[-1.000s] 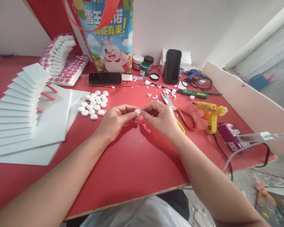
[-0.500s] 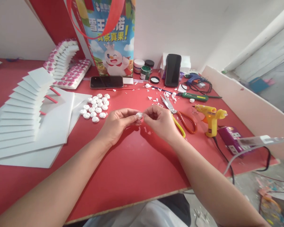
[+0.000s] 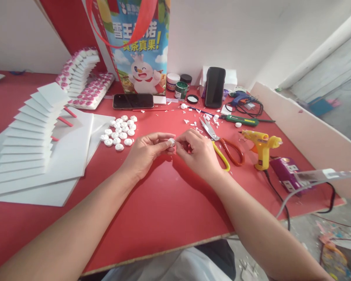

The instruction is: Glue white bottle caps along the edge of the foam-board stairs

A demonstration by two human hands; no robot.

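Over the middle of the red table, my left hand pinches a small white rosette between thumb and forefinger. My right hand is closed, with its thumb and fingertips pressed to the rosette's right side. The fingers partly hide the piece. To the left of my left hand lies a cluster of similar white rosettes. Scissors with one red and one yellow handle lie just beyond and to the right of my right hand, with their blades apart. White scraps are scattered around the blades.
On the left, a fan of white boards rests on flat sheets. A decorated rosette piece stands behind it. A phone, paint jars and a printed bag line the back. A yellow glue gun with a cord stands at right.
The fingers of my right hand have shifted slightly around the white rosette, which looks turned a little. The whole view has moved slightly; the other things stay put.
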